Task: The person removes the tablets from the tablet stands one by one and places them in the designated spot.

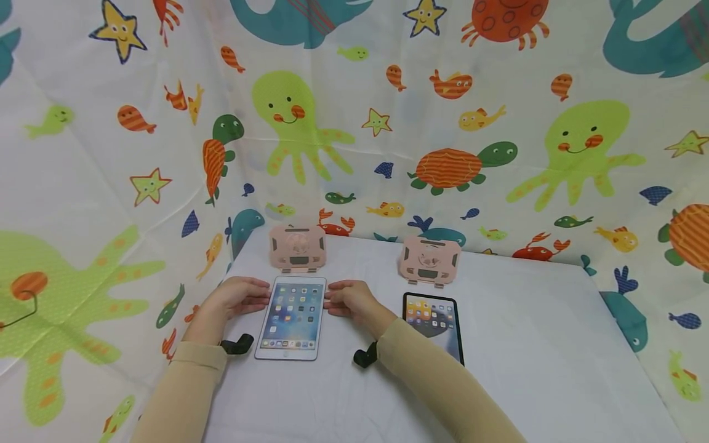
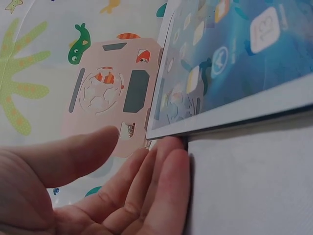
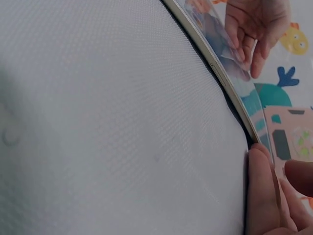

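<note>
A white-framed tablet (image 1: 293, 317) lies face up on the white table with its screen lit, showing rows of app icons. My left hand (image 1: 239, 296) is at its left edge; in the left wrist view the fingertips (image 2: 168, 147) meet the tablet's rim, and the thumb stays apart from it. On the opposite side my right hand (image 1: 356, 301) has its fingers extended to the right edge. The right wrist view shows those fingers (image 3: 259, 166) low against the tablet's side (image 3: 217, 71). Neither hand curls around the tablet.
Behind the white tablet stands a pink panel (image 1: 298, 249) with cutouts. A second pink panel (image 1: 429, 261) stands to its right, behind a black-framed tablet (image 1: 443, 307) partly covered by my right sleeve. A sea-animal curtain (image 1: 343, 154) borders the table's back and left.
</note>
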### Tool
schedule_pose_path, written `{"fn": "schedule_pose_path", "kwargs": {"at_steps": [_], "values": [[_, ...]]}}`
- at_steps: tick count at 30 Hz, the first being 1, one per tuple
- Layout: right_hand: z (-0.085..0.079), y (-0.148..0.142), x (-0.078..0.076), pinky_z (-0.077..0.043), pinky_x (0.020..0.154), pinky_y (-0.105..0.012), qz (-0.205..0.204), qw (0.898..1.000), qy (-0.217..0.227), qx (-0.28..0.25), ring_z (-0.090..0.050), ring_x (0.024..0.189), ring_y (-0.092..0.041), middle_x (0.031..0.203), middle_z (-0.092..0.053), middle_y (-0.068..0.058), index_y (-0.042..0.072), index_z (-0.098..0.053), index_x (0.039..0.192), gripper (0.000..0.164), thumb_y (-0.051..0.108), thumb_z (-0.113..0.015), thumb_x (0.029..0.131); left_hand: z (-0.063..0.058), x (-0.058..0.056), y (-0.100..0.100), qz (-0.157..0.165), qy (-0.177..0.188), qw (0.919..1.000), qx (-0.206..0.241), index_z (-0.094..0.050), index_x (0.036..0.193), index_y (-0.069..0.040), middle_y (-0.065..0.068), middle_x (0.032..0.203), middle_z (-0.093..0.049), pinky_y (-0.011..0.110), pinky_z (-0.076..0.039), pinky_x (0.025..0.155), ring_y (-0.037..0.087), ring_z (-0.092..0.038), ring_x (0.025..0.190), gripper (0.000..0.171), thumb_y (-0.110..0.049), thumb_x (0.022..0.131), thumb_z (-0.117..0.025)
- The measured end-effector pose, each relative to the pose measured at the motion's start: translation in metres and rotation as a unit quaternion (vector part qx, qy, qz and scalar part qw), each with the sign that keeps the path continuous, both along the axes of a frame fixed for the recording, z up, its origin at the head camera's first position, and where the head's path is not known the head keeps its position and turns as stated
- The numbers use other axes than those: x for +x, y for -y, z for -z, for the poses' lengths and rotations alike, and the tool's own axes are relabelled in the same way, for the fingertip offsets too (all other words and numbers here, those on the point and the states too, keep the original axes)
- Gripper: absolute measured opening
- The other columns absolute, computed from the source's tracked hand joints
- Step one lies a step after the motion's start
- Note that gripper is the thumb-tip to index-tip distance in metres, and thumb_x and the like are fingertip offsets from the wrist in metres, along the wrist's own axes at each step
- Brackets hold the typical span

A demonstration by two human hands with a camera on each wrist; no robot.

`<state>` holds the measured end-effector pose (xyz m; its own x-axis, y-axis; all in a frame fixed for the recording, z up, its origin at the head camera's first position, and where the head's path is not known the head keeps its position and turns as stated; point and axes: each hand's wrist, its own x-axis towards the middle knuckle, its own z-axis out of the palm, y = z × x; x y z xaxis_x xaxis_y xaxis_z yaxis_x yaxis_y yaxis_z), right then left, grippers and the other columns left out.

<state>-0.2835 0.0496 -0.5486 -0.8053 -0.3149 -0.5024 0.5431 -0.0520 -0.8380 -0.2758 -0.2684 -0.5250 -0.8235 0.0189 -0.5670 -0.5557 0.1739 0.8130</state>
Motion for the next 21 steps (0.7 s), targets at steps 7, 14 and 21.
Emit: {"fn": "schedule_pose_path", "kwargs": {"at_steps": [7, 14, 21], "values": [[-0.0012, -0.0005, 0.0005, -0.068, 0.083, -0.032, -0.008, 1.000, -0.002, 0.007, -0.082, 0.092, -0.020, 0.120, -0.080, -0.012, 0.006, -0.070, 0.134, 0.035, 0.002, -0.068, 0.099, 0.0000, -0.0014, 0.0002, -0.010, 0.008, 0.9999, 0.002, -0.054, 0.149, 0.006, 0.007, 0.103, -0.080, 0.032, -0.068, 0.084, 0.016, -0.077, 0.089, 0.049, -0.011, 0.105, -0.067], [0.0001, -0.0009, -0.0006, -0.068, 0.084, -0.034, -0.007, 1.000, 0.004, 0.000, -0.082, 0.095, -0.022, 0.121, -0.080, -0.012, 0.006, -0.069, 0.134, 0.035, 0.002, -0.068, 0.100, -0.0019, -0.0004, 0.0001, -0.005, 0.001, 0.9999, -0.013, -0.054, 0.149, 0.006, 0.010, 0.109, -0.080, 0.034, -0.068, 0.086, 0.018, -0.078, 0.092, 0.050, -0.014, 0.106, -0.067], [-0.0008, -0.0011, -0.0013, -0.068, 0.085, -0.034, -0.006, 1.000, 0.020, -0.003, -0.082, 0.099, -0.024, 0.123, -0.080, -0.011, 0.008, -0.069, 0.134, 0.034, 0.005, -0.068, 0.101, -0.0075, -0.0001, -0.0037, 0.004, -0.005, 0.9997, -0.023, -0.054, 0.151, 0.003, 0.016, 0.125, -0.077, 0.034, -0.068, 0.089, 0.019, -0.077, 0.099, 0.054, -0.018, 0.105, -0.069]]}}
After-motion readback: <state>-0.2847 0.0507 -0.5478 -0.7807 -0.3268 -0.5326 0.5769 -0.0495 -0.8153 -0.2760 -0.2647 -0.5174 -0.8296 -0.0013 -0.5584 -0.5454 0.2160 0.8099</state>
